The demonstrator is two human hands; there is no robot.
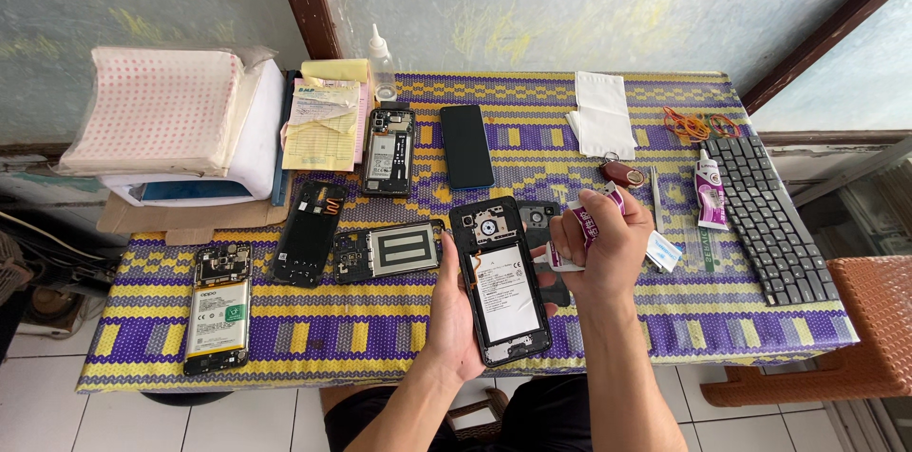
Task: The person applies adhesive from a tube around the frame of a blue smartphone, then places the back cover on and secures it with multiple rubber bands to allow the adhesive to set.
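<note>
The left hand (454, 314) cradles an opened phone (501, 281) from beneath, fingers curled around its left edge, battery side up, just above the table's (380, 329) near edge. Right beside the phone, the right hand (600, 248) is closed tight around a small purple-and-white glue tube (581, 222), nozzle pointing toward the phone's top. Left of the phone lie a dismantled frame (391, 251), a black back cover (306, 234) and another open handset (218, 305). Beyond the phone rest a dark screen panel (466, 145) and white tissues (602, 115); far right of it sits a keyboard (771, 215).
</note>
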